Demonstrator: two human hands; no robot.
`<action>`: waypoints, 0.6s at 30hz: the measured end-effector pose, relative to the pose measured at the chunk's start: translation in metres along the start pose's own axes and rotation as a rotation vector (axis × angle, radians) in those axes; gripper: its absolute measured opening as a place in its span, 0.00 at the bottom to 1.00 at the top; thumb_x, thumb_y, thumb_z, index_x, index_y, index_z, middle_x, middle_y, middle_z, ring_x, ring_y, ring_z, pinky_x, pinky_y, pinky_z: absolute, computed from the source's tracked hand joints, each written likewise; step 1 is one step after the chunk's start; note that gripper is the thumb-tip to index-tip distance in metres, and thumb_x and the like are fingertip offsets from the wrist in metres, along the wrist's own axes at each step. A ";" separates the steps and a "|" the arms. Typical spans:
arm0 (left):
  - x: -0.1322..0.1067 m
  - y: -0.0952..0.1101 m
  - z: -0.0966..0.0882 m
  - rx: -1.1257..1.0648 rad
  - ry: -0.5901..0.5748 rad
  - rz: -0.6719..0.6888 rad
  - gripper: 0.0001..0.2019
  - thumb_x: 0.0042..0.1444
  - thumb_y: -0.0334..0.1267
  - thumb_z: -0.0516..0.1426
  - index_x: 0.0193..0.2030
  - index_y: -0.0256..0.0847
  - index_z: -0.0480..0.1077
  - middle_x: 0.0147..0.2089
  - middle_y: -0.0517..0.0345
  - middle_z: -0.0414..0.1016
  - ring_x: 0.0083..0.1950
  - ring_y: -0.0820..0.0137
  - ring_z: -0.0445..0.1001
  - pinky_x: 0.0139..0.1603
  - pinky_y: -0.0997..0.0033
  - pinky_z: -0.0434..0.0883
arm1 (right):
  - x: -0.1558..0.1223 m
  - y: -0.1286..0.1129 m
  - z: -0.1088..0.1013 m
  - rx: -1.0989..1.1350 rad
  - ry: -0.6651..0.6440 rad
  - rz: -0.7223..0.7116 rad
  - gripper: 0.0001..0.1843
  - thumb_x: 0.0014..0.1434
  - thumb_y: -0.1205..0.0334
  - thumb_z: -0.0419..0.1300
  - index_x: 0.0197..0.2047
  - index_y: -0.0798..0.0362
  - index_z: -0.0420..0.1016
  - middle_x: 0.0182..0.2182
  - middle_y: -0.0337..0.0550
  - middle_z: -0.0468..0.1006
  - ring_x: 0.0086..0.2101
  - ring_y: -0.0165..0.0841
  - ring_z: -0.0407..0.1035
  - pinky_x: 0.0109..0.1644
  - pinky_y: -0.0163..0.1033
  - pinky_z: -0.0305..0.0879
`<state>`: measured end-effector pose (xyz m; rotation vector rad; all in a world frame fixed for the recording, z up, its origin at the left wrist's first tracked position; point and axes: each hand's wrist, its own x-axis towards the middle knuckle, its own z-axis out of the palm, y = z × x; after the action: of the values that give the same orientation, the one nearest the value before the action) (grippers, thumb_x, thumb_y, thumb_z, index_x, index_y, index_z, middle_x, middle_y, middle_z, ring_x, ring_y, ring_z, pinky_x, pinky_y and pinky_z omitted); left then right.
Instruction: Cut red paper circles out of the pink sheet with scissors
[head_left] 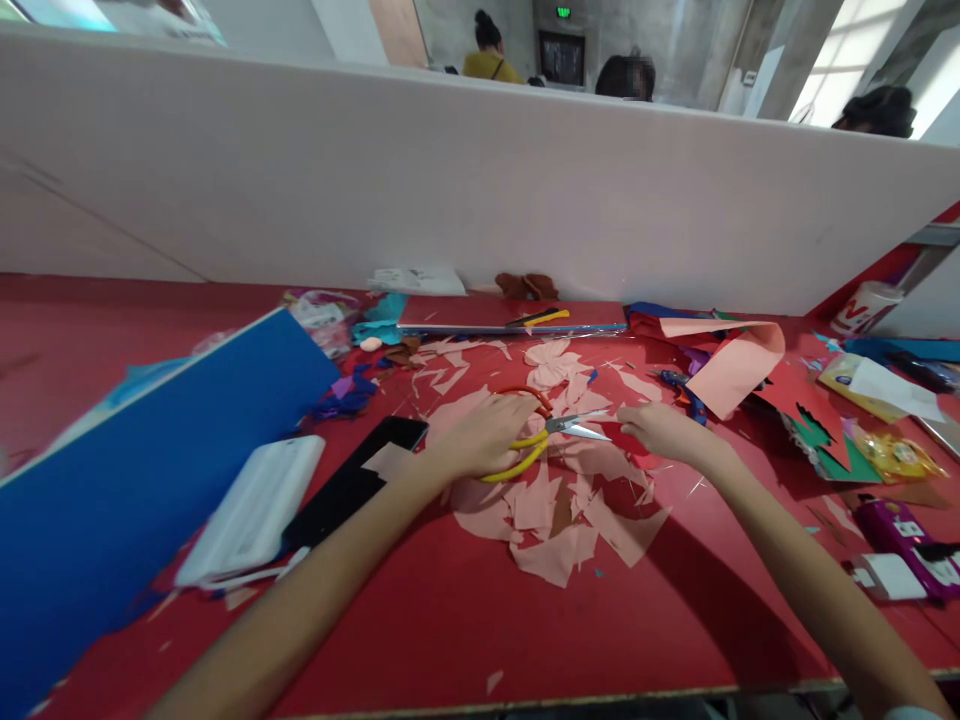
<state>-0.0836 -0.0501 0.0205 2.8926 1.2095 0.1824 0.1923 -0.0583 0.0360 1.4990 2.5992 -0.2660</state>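
Note:
My left hand [484, 435] lies closed over the yellow handles of a pair of scissors [551, 437] on the red table [450, 610]. The open blades point right toward my right hand [660, 432]. That hand rests with its fingers curled on the pink paper scraps [559, 520] just past the blade tips; whether it holds a scrap is hidden. Pink offcuts lie scattered all around both hands.
A big blue sheet [142, 470] leans at the left, with a white case [255, 510] and a black phone [352, 480] beside it. A curled pink sheet [739, 365] and coloured papers sit at the right. A white partition [480, 180] stands behind; other people sit beyond it.

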 end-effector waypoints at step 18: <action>0.010 0.001 -0.003 -0.010 -0.003 0.019 0.17 0.58 0.48 0.49 0.45 0.37 0.67 0.45 0.44 0.72 0.47 0.57 0.71 0.46 0.59 0.66 | -0.003 0.007 -0.003 0.013 -0.027 0.001 0.12 0.62 0.67 0.49 0.44 0.54 0.71 0.33 0.48 0.77 0.31 0.31 0.68 0.28 0.33 0.47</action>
<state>-0.0760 -0.0441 0.0244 2.8950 1.1779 0.1830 0.2003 -0.0568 0.0387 1.4899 2.5812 -0.3009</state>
